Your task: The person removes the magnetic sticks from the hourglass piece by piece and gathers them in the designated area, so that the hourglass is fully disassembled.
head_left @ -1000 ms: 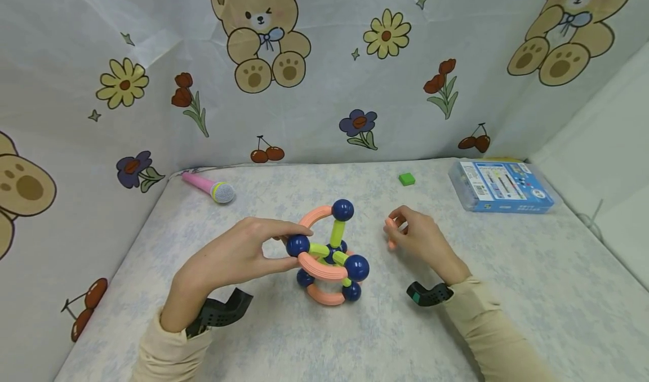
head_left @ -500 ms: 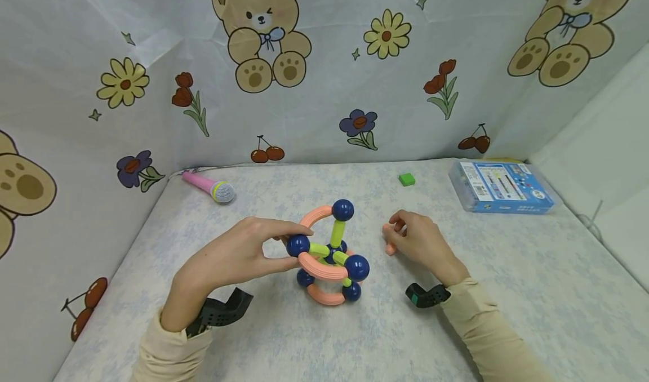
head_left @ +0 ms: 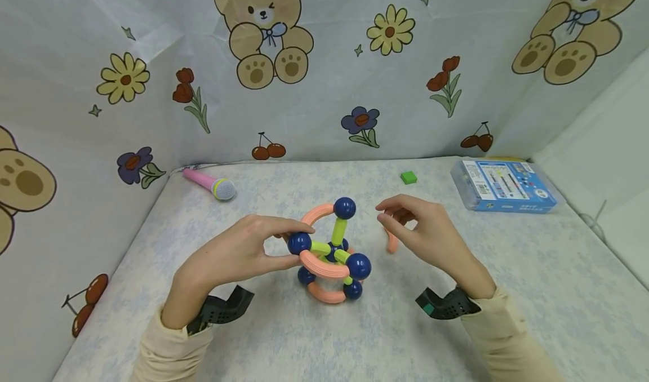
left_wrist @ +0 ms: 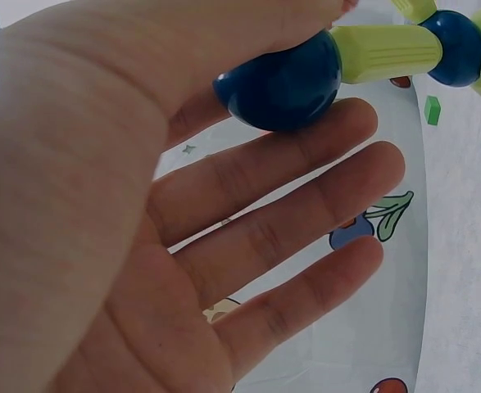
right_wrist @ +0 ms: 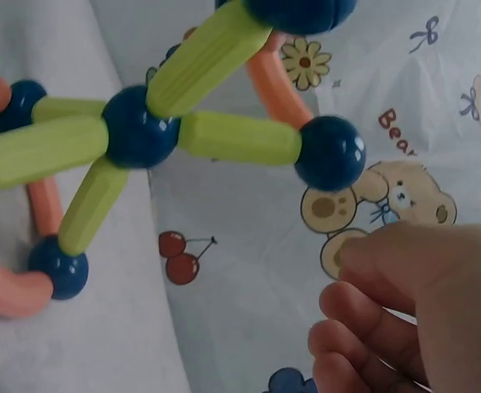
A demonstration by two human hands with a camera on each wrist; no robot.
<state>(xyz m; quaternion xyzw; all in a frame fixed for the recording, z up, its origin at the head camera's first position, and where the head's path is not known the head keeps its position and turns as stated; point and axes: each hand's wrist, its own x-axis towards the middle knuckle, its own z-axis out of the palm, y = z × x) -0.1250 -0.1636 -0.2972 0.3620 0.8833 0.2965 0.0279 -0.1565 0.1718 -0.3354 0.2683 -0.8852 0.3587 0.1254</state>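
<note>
A toy of magnetic balls and rods (head_left: 332,255) stands on the table, with navy balls, lime straight rods and orange curved rods. My left hand (head_left: 243,249) pinches its left navy ball (left_wrist: 285,86) between thumb and fingers. In the left wrist view the other fingers stretch out below that ball. To the right of the toy my right hand (head_left: 428,230) hovers with loosely bent fingers and holds nothing. Partly behind it, a loose orange curved rod (head_left: 392,244) lies on the table. The right wrist view has the toy's central navy ball (right_wrist: 142,127) with lime rods radiating from it.
A pink toy microphone (head_left: 210,185) lies at the back left. A small green block (head_left: 408,177) sits near the back edge. The blue box (head_left: 504,187) is at the back right, and a bear-print cloth (head_left: 314,117) hangs behind the table (head_left: 284,337).
My right hand has let go of the orange curved rod and lifted away from it, leaving it on the table. The left hand keeps its hold on the ball.
</note>
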